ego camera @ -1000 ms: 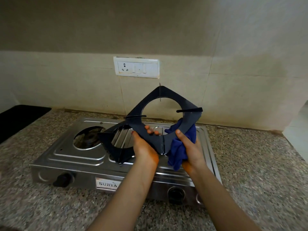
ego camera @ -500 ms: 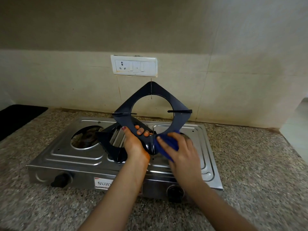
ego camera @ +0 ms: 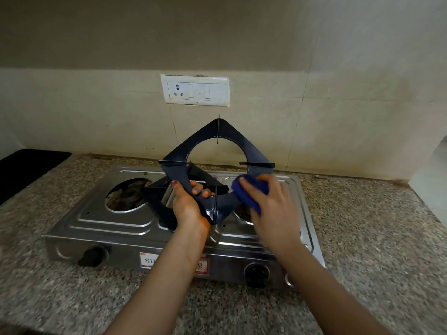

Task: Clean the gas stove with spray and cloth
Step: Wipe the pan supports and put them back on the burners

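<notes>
A steel two-burner gas stove point(ego camera: 101, 221) sits on the granite counter. My left hand point(ego camera: 187, 206) grips the lower left side of a black square pan support point(ego camera: 183, 151), held upright on one corner above the stove's middle. My right hand point(ego camera: 268, 206) presses a bunched blue cloth point(ego camera: 250, 192) against the support's lower right side. A second black pan support point(ego camera: 157, 199) lies tilted on the stove behind my left hand, partly hidden. No spray bottle is in view.
Two black knobs point(ego camera: 93, 256) point(ego camera: 256, 274) are on the stove's front. A white switch and socket plate point(ego camera: 196, 90) is on the tiled wall behind. A black surface point(ego camera: 26, 165) lies at the far left. The counter ends at the right by a white wall edge point(ego camera: 433, 184).
My right hand has come over the front of the pan support with the cloth and slid up along its lower right side. My left hand keeps the same grip.
</notes>
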